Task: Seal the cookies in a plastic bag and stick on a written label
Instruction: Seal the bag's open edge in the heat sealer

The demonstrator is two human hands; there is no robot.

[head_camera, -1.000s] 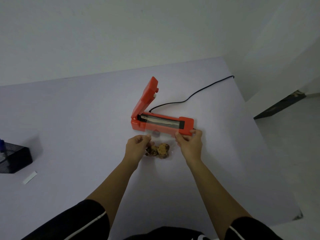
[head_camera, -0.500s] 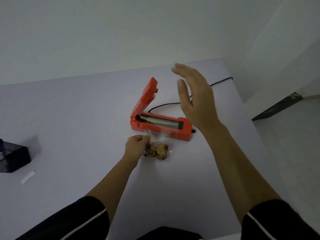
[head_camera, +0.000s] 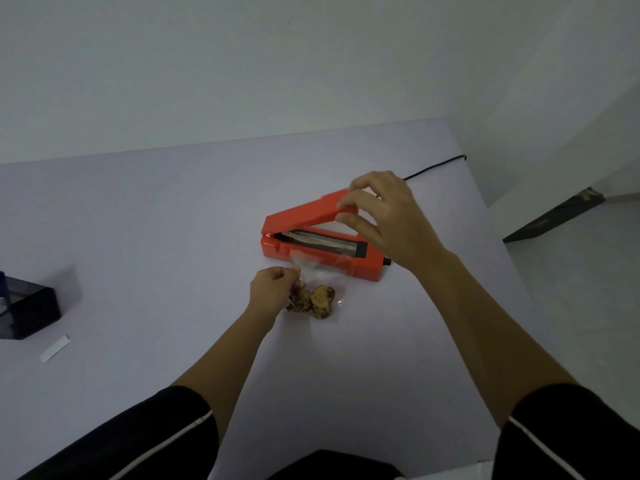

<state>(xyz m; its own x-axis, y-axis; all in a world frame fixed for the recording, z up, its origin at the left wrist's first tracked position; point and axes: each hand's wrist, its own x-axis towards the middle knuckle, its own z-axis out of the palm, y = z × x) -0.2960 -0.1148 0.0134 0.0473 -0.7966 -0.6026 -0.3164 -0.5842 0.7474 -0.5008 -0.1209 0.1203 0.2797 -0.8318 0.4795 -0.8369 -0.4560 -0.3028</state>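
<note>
Orange heat sealer [head_camera: 360,270], lid [head_camera: 304,214] half-open.
Grips: right hand [head_camera: 388,220] clasps lid end; left hand [head_camera: 272,287] pinches cookie bag [head_camera: 323,277].

hands [head_camera: 273,289] [head_camera: 388,220] 2 | sealer [head_camera: 304,216] 1 | bag [head_camera: 323,277] 1 | paper strip [head_camera: 54,348] 1 | box [head_camera: 31,306] 1

A single wide-angle camera on the person's head looks forward and down across the table [head_camera: 138,237] from its near edge, close above it, toward the far wall [head_camera: 242,64].
</note>
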